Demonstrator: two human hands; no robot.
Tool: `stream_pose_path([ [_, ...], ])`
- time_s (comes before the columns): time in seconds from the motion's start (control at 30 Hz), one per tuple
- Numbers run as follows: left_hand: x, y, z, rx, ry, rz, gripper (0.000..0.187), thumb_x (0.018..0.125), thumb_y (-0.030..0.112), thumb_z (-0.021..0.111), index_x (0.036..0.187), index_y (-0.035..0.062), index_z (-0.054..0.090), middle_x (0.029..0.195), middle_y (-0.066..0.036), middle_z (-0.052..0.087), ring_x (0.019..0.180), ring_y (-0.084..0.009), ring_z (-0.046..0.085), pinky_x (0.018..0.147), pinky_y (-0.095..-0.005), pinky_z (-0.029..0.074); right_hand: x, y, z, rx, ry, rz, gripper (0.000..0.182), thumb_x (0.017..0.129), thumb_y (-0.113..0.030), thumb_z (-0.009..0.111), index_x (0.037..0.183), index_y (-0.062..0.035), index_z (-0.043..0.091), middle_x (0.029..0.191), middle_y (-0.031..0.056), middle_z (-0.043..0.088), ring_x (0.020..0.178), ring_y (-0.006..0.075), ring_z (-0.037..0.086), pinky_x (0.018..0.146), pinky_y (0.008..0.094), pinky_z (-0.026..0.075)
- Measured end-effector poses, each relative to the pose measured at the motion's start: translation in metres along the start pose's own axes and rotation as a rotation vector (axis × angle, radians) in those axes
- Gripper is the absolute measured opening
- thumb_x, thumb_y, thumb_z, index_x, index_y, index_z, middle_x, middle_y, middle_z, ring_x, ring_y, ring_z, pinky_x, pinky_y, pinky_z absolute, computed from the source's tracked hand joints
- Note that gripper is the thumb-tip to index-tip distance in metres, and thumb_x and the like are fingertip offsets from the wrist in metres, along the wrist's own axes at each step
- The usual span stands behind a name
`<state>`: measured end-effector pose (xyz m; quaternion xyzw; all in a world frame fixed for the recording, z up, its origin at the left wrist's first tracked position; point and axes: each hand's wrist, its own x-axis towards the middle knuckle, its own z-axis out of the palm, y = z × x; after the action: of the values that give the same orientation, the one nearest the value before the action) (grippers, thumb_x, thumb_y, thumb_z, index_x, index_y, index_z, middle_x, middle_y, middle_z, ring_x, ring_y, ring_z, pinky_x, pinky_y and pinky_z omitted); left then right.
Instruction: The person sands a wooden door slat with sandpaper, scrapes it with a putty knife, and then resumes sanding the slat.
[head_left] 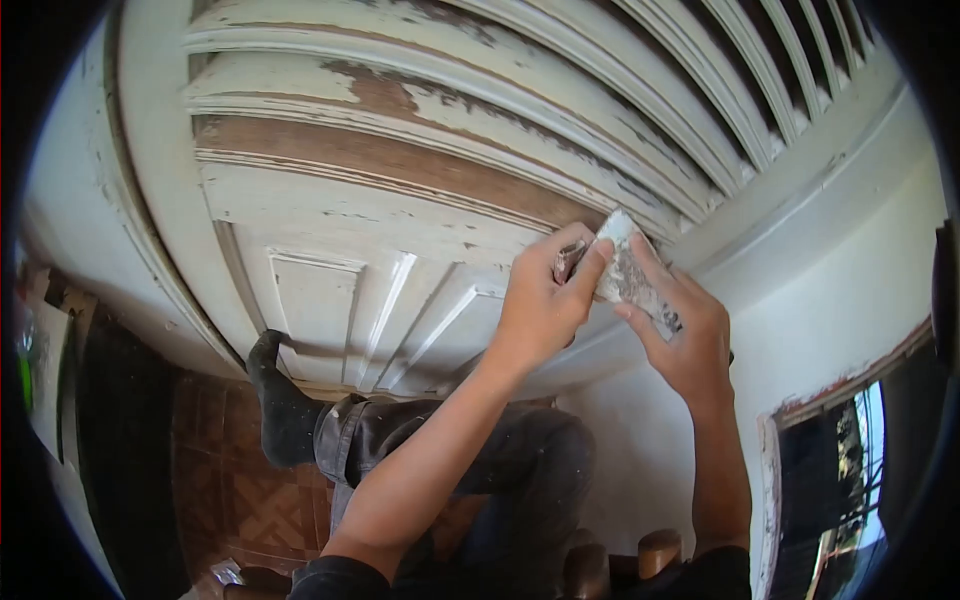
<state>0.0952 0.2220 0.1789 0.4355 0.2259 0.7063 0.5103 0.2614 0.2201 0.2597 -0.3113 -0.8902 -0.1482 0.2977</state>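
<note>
A folded piece of sandpaper (632, 275), caked with white dust and grey in patches, is held up in front of the louvred door (370, 205). My left hand (550, 290) is closed, its thumb pressed on the sandpaper's left edge; a small dark-edged bit shows between its curled fingers, too hidden to name. On the other side my right hand (690, 325) pinches the sandpaper between thumb and fingers. Both hands are close to the door's right side, below the slats. The door's white paint is worn off in places, and a bare brown wood strip (370, 160) runs across it.
Louvre slats (480, 75) with flaking paint fill the top. My sock-covered foot (285, 400) is against the lower door, above brown floor tiles (250, 500). Rounded wooden posts (660, 552) stand at the bottom. A white wall (840, 310) is on the right.
</note>
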Motion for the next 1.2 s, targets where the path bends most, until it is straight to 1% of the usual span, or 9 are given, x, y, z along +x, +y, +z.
stream_pose_path([
  [0.13, -0.013, 0.028, -0.035, 0.028, 0.185, 0.065, 0.030, 0.108, 0.025, 0.064, 0.084, 0.0071, 0.063, 0.060, 0.004, 0.052, 0.043, -0.0033, 0.038, 0.039, -0.0247, 0.027, 0.026, -0.036, 0.011, -0.099, -0.129, 0.008, 0.067, 0.086, -0.036, 0.083, 0.149, -0.0280, 0.063, 0.080, 0.0075, 0.061, 0.064, 0.0304, 0.062, 0.060, 0.0401, 0.053],
  [0.2, -0.011, 0.037, -0.057, 0.019, 0.104, 0.032, 0.029, 0.105, 0.028, 0.067, 0.083, 0.0093, 0.065, 0.066, 0.004, 0.058, 0.049, -0.0028, 0.042, 0.044, -0.0222, 0.030, 0.026, -0.037, 0.017, -0.075, -0.132, 0.006, 0.067, 0.086, -0.037, 0.083, 0.149, -0.0284, 0.062, 0.079, 0.0070, 0.059, 0.063, 0.0299, 0.062, 0.059, 0.0404, 0.053],
  [0.4, -0.004, 0.009, -0.018, -0.009, 0.017, 0.001, 0.028, 0.108, 0.026, 0.063, 0.088, 0.0068, 0.061, 0.060, 0.006, 0.046, 0.046, -0.0037, 0.036, 0.042, -0.0264, 0.027, 0.010, -0.012, 0.008, 0.030, -0.023, -0.010, 0.068, 0.086, -0.032, 0.084, 0.150, -0.0277, 0.062, 0.078, 0.0078, 0.061, 0.063, 0.0284, 0.064, 0.059, 0.0402, 0.054],
  [0.53, -0.014, 0.042, -0.054, 0.042, 0.196, 0.057, 0.029, 0.107, 0.025, 0.063, 0.083, 0.0081, 0.062, 0.060, 0.005, 0.049, 0.046, -0.0025, 0.038, 0.041, -0.0250, 0.026, 0.041, -0.049, 0.013, -0.098, -0.172, -0.027, 0.067, 0.088, -0.037, 0.081, 0.151, -0.0277, 0.061, 0.077, 0.0082, 0.061, 0.063, 0.0297, 0.064, 0.058, 0.0409, 0.055],
  [0.67, -0.015, 0.046, -0.058, 0.009, 0.162, 0.111, 0.031, 0.107, 0.026, 0.064, 0.082, 0.0092, 0.062, 0.060, 0.004, 0.051, 0.047, -0.0024, 0.040, 0.043, -0.0236, 0.027, 0.043, -0.052, 0.012, -0.125, -0.176, -0.045, 0.066, 0.089, -0.039, 0.080, 0.152, -0.0281, 0.059, 0.076, 0.0071, 0.059, 0.059, 0.0291, 0.061, 0.057, 0.0409, 0.053],
  [0.87, -0.010, 0.026, -0.020, -0.059, 0.034, -0.082, 0.031, 0.108, 0.026, 0.063, 0.083, 0.0068, 0.060, 0.059, 0.005, 0.048, 0.046, -0.0044, 0.039, 0.043, -0.0263, 0.030, 0.026, -0.028, -0.001, -0.024, -0.137, -0.010, 0.064, 0.089, -0.038, 0.080, 0.150, -0.0275, 0.061, 0.076, 0.0083, 0.060, 0.064, 0.0300, 0.063, 0.062, 0.0421, 0.054],
  [0.93, -0.013, 0.036, -0.036, -0.032, 0.210, 0.019, 0.032, 0.108, 0.027, 0.063, 0.082, 0.0065, 0.061, 0.059, 0.004, 0.049, 0.046, -0.0040, 0.041, 0.043, -0.0253, 0.030, 0.035, -0.038, 0.000, -0.030, -0.120, 0.013, 0.065, 0.088, -0.037, 0.081, 0.150, -0.0266, 0.061, 0.076, 0.0085, 0.061, 0.065, 0.0302, 0.063, 0.063, 0.0419, 0.054],
  [1.0, -0.021, 0.055, -0.061, -0.021, 0.213, 0.047, 0.033, 0.108, 0.027, 0.063, 0.082, 0.0071, 0.062, 0.060, 0.004, 0.051, 0.048, -0.0028, 0.042, 0.044, -0.0241, 0.029, 0.058, -0.059, 0.008, -0.079, -0.215, -0.084, 0.069, 0.086, -0.035, 0.083, 0.151, -0.0232, 0.061, 0.075, 0.0098, 0.061, 0.064, 0.0303, 0.063, 0.063, 0.0404, 0.054],
  [1.2, -0.008, 0.022, -0.026, -0.038, 0.070, 0.006, 0.029, 0.107, 0.023, 0.062, 0.084, 0.0075, 0.061, 0.059, 0.004, 0.050, 0.046, -0.0042, 0.041, 0.044, -0.0264, 0.030, 0.022, -0.029, -0.009, -0.114, -0.212, 0.056, 0.067, 0.088, -0.039, 0.081, 0.151, -0.0267, 0.060, 0.074, 0.0103, 0.060, 0.065, 0.0310, 0.062, 0.063, 0.0419, 0.053],
])
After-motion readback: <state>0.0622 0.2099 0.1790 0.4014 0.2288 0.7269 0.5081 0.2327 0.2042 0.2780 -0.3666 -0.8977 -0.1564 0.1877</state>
